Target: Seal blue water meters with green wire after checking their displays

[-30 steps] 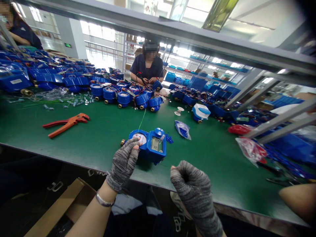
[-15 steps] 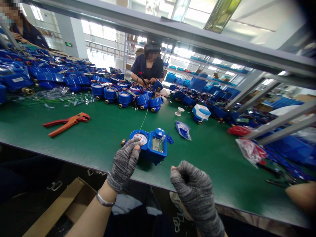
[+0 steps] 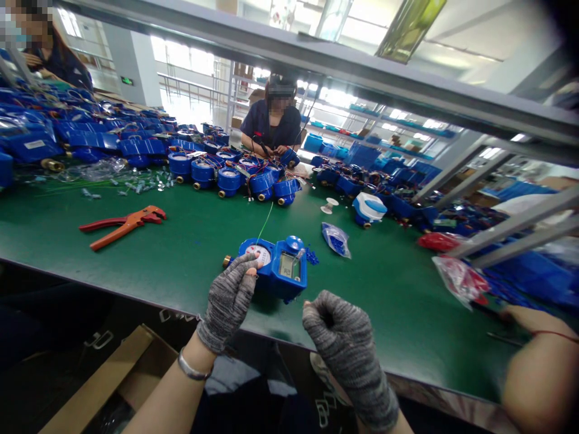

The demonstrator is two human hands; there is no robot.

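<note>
A blue water meter (image 3: pixel 289 283) with a round dial and a small display lies near the table's front edge. My left hand (image 3: pixel 230 295), in a grey fingerless glove, is closed at the meter's near left side, fingertips over the dial. A thin green wire (image 3: pixel 265 223) rises from the dial's far edge. To the right of the meter and apart from it, my gloved right hand (image 3: pixel 339 328) is curled with thumb and finger together; anything in it is hidden. Small blue pieces (image 3: pixel 312 255) lie just behind the meter.
Orange-handled cutters (image 3: pixel 124 228) lie at left. A bag of blue parts (image 3: pixel 336 240), a spool (image 3: pixel 329 205) and a white-lidded meter (image 3: pixel 368 208) stand beyond. Several meters (image 3: pixel 229 181) line the back. A co-worker's hand (image 3: pixel 527 316) reaches in at right; another person (image 3: pixel 271 123) sits opposite.
My right hand has moved slightly left and up, closer to the meter. The co-worker's arm at right has reached further over the table. My left hand stays at the meter.
</note>
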